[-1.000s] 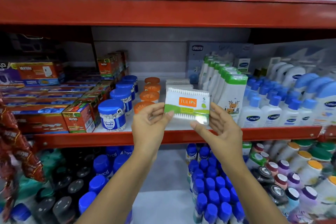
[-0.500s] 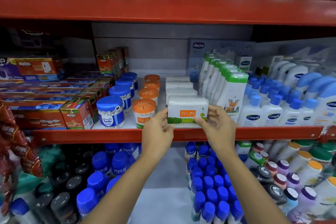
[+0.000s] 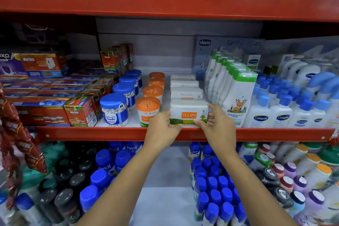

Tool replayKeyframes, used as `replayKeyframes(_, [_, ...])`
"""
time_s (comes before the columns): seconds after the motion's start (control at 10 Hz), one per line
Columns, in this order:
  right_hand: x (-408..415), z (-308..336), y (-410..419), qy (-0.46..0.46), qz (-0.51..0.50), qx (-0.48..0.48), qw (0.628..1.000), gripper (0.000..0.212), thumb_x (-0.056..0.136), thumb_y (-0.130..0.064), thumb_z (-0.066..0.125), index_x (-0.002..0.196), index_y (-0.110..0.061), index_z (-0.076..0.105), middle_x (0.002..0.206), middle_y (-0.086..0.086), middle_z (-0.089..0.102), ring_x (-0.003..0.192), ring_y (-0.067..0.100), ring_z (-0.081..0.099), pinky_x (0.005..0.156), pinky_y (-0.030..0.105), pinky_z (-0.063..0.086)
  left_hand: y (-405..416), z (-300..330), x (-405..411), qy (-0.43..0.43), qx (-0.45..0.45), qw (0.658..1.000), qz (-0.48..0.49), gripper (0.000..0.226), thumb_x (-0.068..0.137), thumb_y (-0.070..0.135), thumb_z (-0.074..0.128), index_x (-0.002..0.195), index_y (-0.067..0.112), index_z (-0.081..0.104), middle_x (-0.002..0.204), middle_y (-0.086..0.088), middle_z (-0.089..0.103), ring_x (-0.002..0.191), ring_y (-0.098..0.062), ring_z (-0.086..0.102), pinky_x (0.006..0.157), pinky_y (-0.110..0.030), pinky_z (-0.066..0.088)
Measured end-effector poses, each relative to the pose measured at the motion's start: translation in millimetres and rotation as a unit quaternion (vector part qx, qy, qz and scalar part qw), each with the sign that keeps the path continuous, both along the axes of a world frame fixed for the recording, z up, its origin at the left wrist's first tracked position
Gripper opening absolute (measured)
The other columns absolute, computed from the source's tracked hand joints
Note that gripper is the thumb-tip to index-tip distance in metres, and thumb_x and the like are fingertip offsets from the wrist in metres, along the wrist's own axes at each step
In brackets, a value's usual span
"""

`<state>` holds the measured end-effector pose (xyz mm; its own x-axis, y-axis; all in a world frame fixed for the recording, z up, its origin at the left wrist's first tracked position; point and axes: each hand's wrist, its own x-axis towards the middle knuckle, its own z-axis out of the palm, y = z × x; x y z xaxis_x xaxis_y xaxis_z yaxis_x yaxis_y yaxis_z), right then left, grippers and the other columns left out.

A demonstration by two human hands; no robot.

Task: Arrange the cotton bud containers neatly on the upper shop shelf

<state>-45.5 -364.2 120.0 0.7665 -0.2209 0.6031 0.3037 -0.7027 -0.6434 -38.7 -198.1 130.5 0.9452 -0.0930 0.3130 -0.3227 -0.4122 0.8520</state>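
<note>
A white rectangular Tulips cotton bud pack (image 3: pixel 189 112) stands upright at the front edge of the red shelf (image 3: pixel 110 133), heading a row of similar white packs (image 3: pixel 184 90). My left hand (image 3: pixel 163 128) grips its left side and my right hand (image 3: pixel 218 126) grips its right side. To the left stands a row of orange-lidded Tulips cotton bud jars (image 3: pixel 148 110), the front one partly hidden by my left hand. Further left is a row of blue-lidded buds jars (image 3: pixel 114 110).
Morten boxes (image 3: pixel 80 112) fill the shelf's left part. White baby bottles with green caps (image 3: pixel 238 97) and blue-capped Cetaphil bottles (image 3: pixel 262 113) crowd the right. Another red shelf (image 3: pixel 165 0) runs overhead. Blue-capped bottles (image 3: pixel 216 189) stand on the level below.
Both hands have lowered the Tulips pack from mid-air onto the shelf's front edge and turned it upright, in front of the row of white packs. The orange jar is uncovered.
</note>
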Motion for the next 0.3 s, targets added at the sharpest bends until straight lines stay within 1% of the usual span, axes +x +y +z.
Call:
replayKeyframes(0.1, [-0.7, -2.3, 1.3, 0.008, -0.009, -0.029, 1.000, 0.059, 0.079, -0.027, 0.076, 0.131, -0.018, 0.050, 0.111, 0.004, 0.070, 0.096, 0.019, 0.068, 0.080, 0.040, 0.058, 0.7, -0.1, 1.9, 0.026, -0.007, 1.000, -0.013, 0.035, 0.083, 0.009, 0.070, 0.116, 0.018, 0.065, 0.110, 0.003, 0.071, 0.103, -0.010, 0.065, 0.095, -0.037, 0.053])
replayKeyframes(0.2, [-6.1, -6.0, 4.3, 0.007, -0.009, -0.048, 0.999, 0.062, 0.083, -0.032, 0.071, 0.138, -0.019, 0.044, 0.121, 0.006, 0.065, 0.107, 0.021, 0.063, 0.088, 0.038, 0.055, -2.4, -4.9, -8.5, -0.006, -0.026, 1.000, 0.012, 0.035, 0.083, 0.005, 0.065, 0.116, 0.016, 0.063, 0.110, -0.002, 0.071, 0.100, -0.011, 0.066, 0.092, -0.040, 0.054])
replayKeyframes(0.3, [-17.6, -6.1, 14.5, -0.041, -0.038, -0.074, 0.996, 0.065, 0.091, -0.032, 0.062, 0.146, -0.011, 0.034, 0.144, 0.009, 0.049, 0.130, 0.021, 0.047, 0.101, 0.026, 0.040, -2.2, -5.6, -24.4, -0.111, -0.060, 0.988, 0.087, 0.037, 0.087, 0.000, 0.058, 0.123, 0.008, 0.059, 0.116, -0.003, 0.067, 0.098, 0.001, 0.057, 0.090, -0.028, 0.053])
